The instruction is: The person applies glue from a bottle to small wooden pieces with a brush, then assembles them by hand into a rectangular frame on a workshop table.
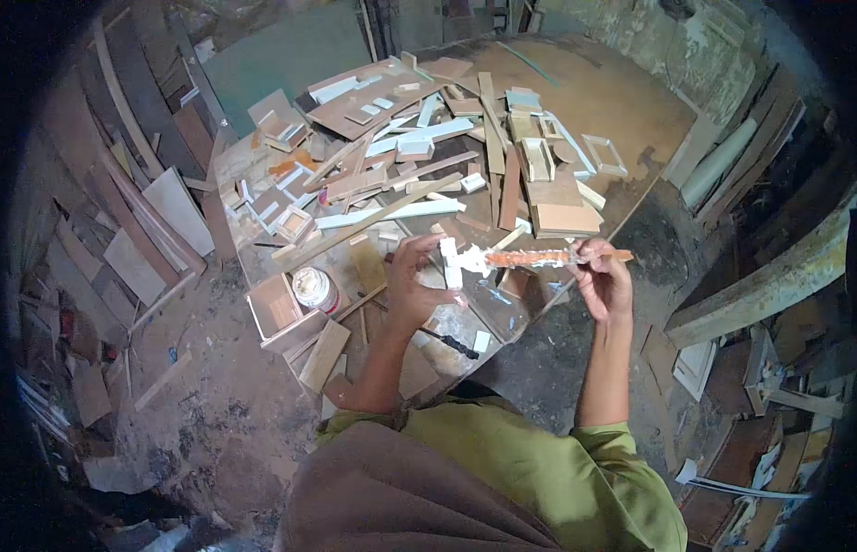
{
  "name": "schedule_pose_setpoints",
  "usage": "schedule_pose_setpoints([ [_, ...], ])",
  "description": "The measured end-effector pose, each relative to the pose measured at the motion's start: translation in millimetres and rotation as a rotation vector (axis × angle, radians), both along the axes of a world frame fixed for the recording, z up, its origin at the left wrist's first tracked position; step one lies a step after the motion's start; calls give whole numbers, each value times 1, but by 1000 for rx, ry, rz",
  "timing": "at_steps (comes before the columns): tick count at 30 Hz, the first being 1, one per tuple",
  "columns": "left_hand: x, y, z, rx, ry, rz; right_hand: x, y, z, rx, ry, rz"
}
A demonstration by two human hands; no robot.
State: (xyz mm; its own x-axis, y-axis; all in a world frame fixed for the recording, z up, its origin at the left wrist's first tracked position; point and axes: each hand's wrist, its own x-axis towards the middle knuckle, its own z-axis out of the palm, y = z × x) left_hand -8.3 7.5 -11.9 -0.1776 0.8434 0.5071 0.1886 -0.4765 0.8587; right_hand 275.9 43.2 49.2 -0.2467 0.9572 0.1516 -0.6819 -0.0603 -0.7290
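My left hand grips a small white block held upright in front of me. My right hand pinches the end of a thin orange-brown strip that lies level, its white-smeared tip touching the white block. Both hands hover above the near edge of a low worktable littered with wood scraps. An open tub of white paste stands on the table just left of my left hand.
Several wood strips, small frames and white laminate pieces cover the table. A small open wooden box sits beside the tub. Planks and offcuts are piled on the floor at left and right.
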Motion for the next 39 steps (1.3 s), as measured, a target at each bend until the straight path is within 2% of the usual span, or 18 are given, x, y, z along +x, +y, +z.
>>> schedule_pose_setpoints([
  [8,-4,2,1,-54,45,69,-1,4,-8,22,-72,66],
  [11,-2,3,-3,-9,-51,66,2,4,-11,30,-54,90],
  [17,-5,4,-3,35,51,103,5,2,-3,-26,16,24],
  [20,-5,3,-5,-20,60,102,5,6,-4,-20,7,1],
  [29,-1,5,-11,-24,-95,53,0,8,-12,-18,-65,41],
  [34,-4,4,-10,-20,2,93,4,5,-16,8,-52,79],
  [39,-2,5,-10,26,22,86,2,10,-4,-32,-16,-21],
])
